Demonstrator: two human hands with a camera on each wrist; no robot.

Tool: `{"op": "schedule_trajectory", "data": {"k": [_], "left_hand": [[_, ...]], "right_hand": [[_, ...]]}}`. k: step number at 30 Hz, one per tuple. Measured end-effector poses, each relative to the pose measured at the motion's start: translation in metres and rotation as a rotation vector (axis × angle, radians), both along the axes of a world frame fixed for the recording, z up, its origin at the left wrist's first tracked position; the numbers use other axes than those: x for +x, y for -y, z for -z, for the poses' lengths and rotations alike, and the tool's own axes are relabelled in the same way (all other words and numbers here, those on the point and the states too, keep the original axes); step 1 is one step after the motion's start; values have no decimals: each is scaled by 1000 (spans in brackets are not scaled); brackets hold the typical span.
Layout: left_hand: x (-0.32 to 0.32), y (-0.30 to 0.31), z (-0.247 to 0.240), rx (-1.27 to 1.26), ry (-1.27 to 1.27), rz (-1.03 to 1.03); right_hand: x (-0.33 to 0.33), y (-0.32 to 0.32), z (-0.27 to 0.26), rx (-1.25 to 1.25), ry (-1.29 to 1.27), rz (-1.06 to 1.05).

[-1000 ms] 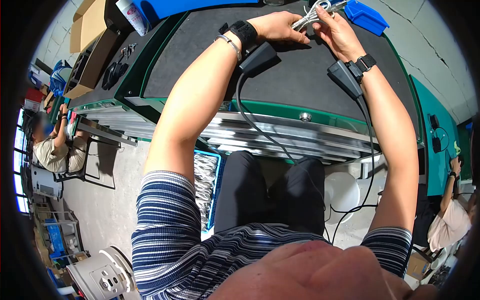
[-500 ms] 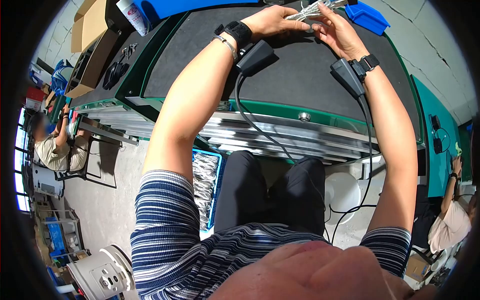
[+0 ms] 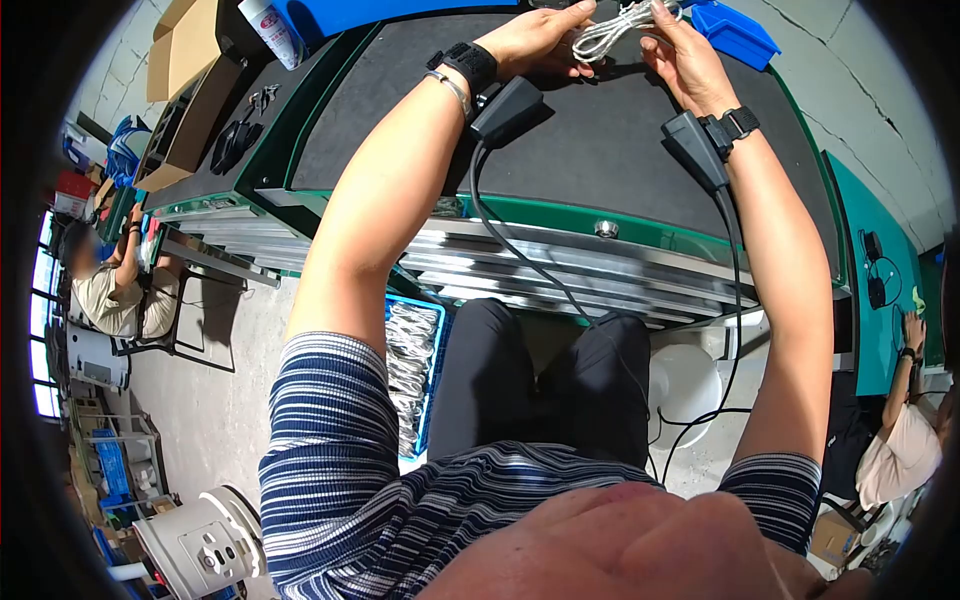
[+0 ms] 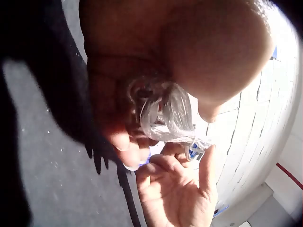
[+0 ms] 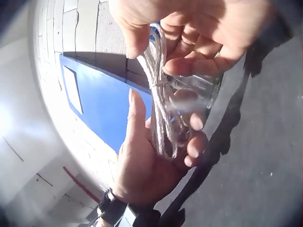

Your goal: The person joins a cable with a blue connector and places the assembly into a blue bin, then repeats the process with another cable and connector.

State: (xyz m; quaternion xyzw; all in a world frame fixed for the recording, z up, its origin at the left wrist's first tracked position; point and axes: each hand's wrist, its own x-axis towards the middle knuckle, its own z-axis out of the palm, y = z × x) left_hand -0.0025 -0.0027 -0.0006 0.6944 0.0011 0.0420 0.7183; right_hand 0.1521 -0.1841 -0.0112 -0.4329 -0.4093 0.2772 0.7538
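Note:
A tied bundle of whitish, shiny cable (image 3: 612,32) is between my hands above the dark mat. My right hand (image 3: 690,62) pinches its far end between thumb and fingers; the right wrist view shows this pinch on the cable bundle (image 5: 159,85) just past its tied middle. The looped end lies in my left hand (image 3: 535,42). My left thumb (image 5: 136,116) stands straight up, apart from the cable, while the left fingers (image 5: 195,146) lie loosely bent at its other side. In the left wrist view, the loops (image 4: 168,113) lie against the left palm and fingers.
A blue bin (image 3: 735,35) stands behind the right hand. On the left are a spray can (image 3: 272,32), an open cardboard box (image 3: 185,90) and a black coiled cord (image 3: 236,145). Below, a blue crate (image 3: 436,375) holds several similar bundles. Wrist-camera cords hang over the table edge.
The left thumb, over the bundle half a second ago, has lifted off it. The bundle has turned, its loops now showing toward the left hand. The right hand still pinches its end.

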Motion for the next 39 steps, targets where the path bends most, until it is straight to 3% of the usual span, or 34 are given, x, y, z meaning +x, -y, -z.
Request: {"op": "schedule_trajectory", "data": {"k": [1, 3, 4, 12, 14, 21, 23, 25, 30, 37, 39], "left_hand": [[-1, 2, 1, 0, 0, 0], [-12, 17, -4, 383, 89, -97], [-6, 11, -2, 533, 120, -35], [-10, 15, -10, 676, 85, 35], [-6, 14, -9, 989, 239, 57], [-7, 18, -11, 1056, 159, 72], [-8, 21, -10, 907, 73, 110], [-7, 21, -9, 885, 66, 116], [-11, 25, -14, 834, 13, 157], [-9, 28, -10, 780, 44, 101], [-5, 24, -5, 882, 235, -27]], "right_hand": [[1, -1, 0, 0, 0, 0], [3, -1, 1, 41, -4, 39], [4, 0, 1, 41, -4, 41], [10, 2, 7, -83, -61, -26], [11, 2, 7, -89, -33, -37], [0, -2, 4, -100, -102, -77], [2, -3, 6, -94, -146, -85], [9, -2, 11, -114, -178, -225], [9, -4, 13, -74, -163, -284], [-13, 3, -4, -172, -1, -3], [-15, 6, -8, -197, 33, 63]]}}
